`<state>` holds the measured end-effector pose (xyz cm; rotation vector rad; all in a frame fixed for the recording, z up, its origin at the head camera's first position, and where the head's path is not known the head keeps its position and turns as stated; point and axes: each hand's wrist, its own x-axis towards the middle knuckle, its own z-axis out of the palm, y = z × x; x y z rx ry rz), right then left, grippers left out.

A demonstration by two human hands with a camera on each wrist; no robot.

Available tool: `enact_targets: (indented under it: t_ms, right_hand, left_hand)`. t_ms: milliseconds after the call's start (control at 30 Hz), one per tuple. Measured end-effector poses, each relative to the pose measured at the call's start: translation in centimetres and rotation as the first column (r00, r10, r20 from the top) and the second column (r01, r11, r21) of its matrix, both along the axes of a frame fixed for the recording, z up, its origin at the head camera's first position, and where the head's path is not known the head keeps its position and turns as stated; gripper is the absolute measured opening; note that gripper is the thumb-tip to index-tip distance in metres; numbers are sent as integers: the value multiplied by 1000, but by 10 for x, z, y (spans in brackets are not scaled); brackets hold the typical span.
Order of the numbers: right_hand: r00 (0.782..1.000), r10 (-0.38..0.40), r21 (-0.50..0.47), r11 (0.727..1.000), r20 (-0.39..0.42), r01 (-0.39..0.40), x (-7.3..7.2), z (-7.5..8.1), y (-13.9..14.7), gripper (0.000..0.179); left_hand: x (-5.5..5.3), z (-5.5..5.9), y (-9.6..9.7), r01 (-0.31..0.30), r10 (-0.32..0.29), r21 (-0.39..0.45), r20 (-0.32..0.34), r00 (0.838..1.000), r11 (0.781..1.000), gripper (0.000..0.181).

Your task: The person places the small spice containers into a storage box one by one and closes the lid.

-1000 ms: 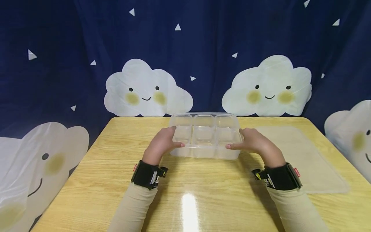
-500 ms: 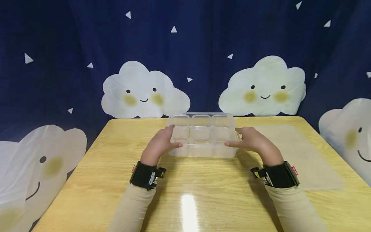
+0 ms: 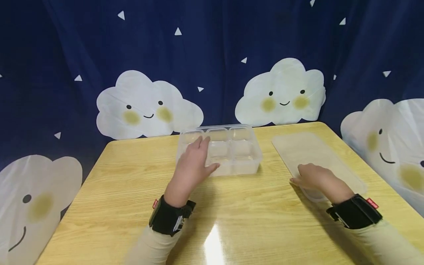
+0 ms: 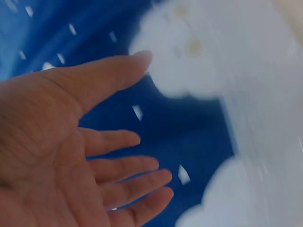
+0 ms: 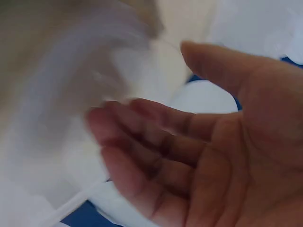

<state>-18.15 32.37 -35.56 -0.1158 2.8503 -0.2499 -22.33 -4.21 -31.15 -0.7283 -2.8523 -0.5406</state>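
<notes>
A clear plastic box [image 3: 243, 167] with several compartments stands toward the back of the table. My left hand [image 3: 192, 167] is over its near left part, fingers straight and thumb apart. In the left wrist view the left hand [image 4: 71, 156] has its palm showing and holds nothing. To the right lies a flat, translucent rectangular lid [image 3: 308, 145]. My right hand [image 3: 319, 180] is at the lid's near end, overlapping it. The right wrist view shows the right hand [image 5: 203, 156] with loosely bent fingers and the thumb well apart, beside a blurred pale surface [image 5: 52, 118].
The wooden table [image 3: 132, 206] reaches back to a dark blue curtain [image 3: 215, 48] printed with smiling white clouds [image 3: 149, 88]. Bare wood lies left of the box and along the front. A bright reflection shows near the front middle.
Both hands have let go of the box's sides. My right hand has moved right to the lid; my left has risen slightly over the box. The head view has turned to the right.
</notes>
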Motion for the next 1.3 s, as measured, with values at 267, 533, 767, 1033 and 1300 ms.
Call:
enact_targets:
  t_ms: [267,533,767,1033,1300]
  right_hand:
    - [999,26,-136,990,-31,-30,27,-8,-4,39]
    - [998,56,-287,956,0,-54,39,-10,-35,46]
    - [977,214,-457,868,-4,-192,41,-7,-56,48]
    - [955,275,-444,846,-114,-296,38,-3,-37,40]
    - [955,99,-268,947,-280,-176,30,-8,20,33]
  left_hand:
    - [51,-4,45,345,-366,-238,-48,929,908,62]
    - [66,-25,70,587,-605,-339,61,794,736,43]
    - [75,-39,84,655,-648,-371,163,744,658,41]
    - [82,-66,99,662,-636,-438,230,737,608,63]
    - [86,-69,99,574,-558,-486,196,807,659,78]
